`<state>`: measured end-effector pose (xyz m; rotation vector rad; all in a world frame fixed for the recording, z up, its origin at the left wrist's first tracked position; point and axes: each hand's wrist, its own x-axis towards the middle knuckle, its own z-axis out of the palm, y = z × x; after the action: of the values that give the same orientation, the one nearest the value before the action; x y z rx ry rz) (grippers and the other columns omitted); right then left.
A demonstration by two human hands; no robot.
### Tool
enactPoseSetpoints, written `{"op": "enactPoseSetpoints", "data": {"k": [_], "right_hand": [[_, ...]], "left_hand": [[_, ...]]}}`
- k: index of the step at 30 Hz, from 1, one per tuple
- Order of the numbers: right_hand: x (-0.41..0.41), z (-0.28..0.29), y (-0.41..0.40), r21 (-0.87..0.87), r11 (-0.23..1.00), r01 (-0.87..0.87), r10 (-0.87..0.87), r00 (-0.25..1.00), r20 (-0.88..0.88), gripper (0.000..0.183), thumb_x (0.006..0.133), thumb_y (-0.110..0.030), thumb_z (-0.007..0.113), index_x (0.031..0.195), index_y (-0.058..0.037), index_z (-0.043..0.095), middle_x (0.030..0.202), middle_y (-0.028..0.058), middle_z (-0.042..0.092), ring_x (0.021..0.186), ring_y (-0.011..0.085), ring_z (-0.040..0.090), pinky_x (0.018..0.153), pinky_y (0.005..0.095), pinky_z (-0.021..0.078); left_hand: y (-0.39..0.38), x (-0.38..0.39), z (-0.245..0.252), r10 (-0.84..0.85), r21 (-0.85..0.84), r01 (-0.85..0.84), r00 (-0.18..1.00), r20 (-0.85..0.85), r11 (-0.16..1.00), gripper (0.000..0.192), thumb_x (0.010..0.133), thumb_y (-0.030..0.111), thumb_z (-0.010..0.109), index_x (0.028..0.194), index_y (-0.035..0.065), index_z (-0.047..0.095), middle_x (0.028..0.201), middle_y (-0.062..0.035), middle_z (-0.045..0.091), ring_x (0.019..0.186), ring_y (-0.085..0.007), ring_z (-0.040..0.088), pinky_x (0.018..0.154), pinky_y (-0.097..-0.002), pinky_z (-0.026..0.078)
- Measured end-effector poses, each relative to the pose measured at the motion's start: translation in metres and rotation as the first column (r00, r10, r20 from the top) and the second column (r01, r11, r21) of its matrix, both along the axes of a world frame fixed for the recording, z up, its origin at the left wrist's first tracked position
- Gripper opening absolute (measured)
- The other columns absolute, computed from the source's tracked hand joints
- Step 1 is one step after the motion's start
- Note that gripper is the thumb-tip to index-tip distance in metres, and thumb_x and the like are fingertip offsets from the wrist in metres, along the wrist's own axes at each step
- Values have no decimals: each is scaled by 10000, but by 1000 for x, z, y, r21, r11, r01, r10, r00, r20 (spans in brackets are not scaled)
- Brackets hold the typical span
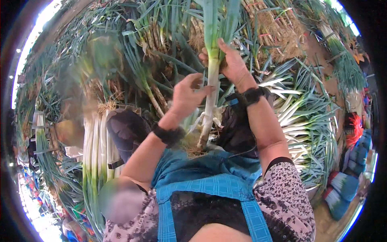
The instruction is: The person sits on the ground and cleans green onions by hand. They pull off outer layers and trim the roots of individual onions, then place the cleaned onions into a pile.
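A thick leek (212,75) stands nearly upright before me, its roots low between my knees and its green leaves at the top. My right hand (234,62) is round the leek where the white shank turns green, thumb in front. My left hand (192,92) is beside the middle of the shank, fingers curled and apart, a fingertip at or just before its surface; whether it touches is unclear. Loose pale outer leaves (200,121) hang near the lower shank. Black bands are round both wrists.
Trimmed white leeks (294,121) lie in a fanned pile at the right. A leek bundle (96,145) stands at the left beside my knee. Untrimmed leeks with brown roots (281,33) are heaped ahead. Blue-and-grey bundles or footwear (341,187) lie at the lower right.
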<state>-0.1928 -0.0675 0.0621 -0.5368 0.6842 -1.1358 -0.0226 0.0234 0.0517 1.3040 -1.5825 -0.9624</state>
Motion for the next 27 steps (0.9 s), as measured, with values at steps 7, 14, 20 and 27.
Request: {"op": "enactPoseSetpoints", "data": {"k": [7,14,20,27], "right_hand": [[-16,10,6,-202,918,-342,339,940,-46,549,891,-119,604,1398,-30,416,1275,188,583,1138,364,599,965,455,481],[4,8,8,-176,929,-327,308,943,-125,661,840,6,656,1437,-72,383,1190,173,629,1019,299,660,902,401,524],[15,9,5,-199,941,-274,239,954,-184,650,825,24,680,1410,-58,409,1084,142,661,963,268,677,858,361,539],[32,11,6,-177,978,-109,64,968,-242,697,731,46,767,1342,80,435,922,175,674,794,222,664,742,346,525]], "left_hand": [[-2,-10,-4,37,219,13,974,-222,976,260,818,99,745,1020,-33,648,874,-50,684,778,-79,602,708,-248,497],[15,-5,-2,211,236,-159,954,-214,959,192,838,86,721,979,-39,680,827,-25,684,740,-75,588,670,-230,477],[8,1,-9,128,193,-80,959,-254,978,109,868,54,671,945,-19,651,835,-13,654,750,-72,555,675,-239,458],[9,9,-21,76,-242,-50,992,97,969,138,876,28,638,972,16,540,800,-16,568,758,-92,513,699,-257,452]]}}
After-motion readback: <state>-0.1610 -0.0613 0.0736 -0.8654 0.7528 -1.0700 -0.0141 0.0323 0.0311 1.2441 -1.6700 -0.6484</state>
